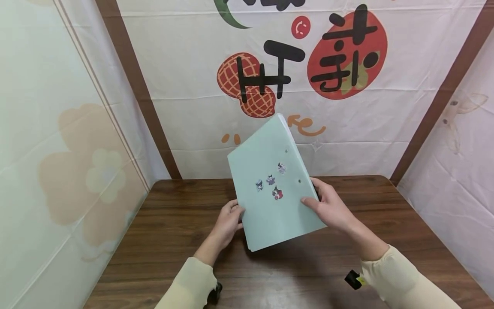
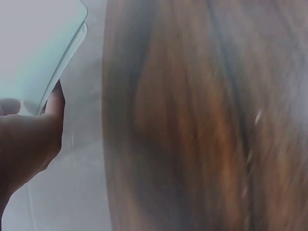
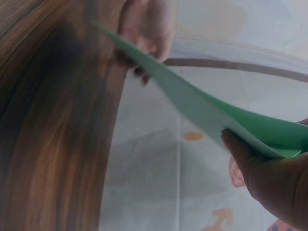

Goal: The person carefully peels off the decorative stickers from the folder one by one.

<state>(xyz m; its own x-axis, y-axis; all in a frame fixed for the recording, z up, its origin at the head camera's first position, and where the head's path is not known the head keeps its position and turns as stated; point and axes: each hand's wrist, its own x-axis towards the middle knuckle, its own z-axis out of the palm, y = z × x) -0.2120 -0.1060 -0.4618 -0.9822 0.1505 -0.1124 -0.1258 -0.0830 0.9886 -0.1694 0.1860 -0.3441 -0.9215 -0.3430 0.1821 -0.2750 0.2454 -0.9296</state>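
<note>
A pale mint-green folder [image 1: 266, 214] with several small cartoon stickers on its cover is held tilted above the table. My left hand [image 1: 228, 221] grips its left edge, thumb on the front cover. On the spine side, my right hand [image 1: 329, 206] holds the lower right edge, thumb on the cover and fingers behind. The left wrist view has the folder's corner [image 2: 38, 53] in the left hand [image 2: 29, 139]. From the right wrist view, the folder [image 3: 192, 106] appears edge-on with its covers slightly apart, the right hand [image 3: 279, 178] at one end.
A dark brown wood-grain table [image 1: 173, 240] lies below. Behind it hangs a white cloth backdrop [image 1: 193, 111] with printed fruit and black characters. Cloth walls [image 1: 88, 86] stand at both sides. A black wrist device [image 1: 353, 279] shows by the right sleeve.
</note>
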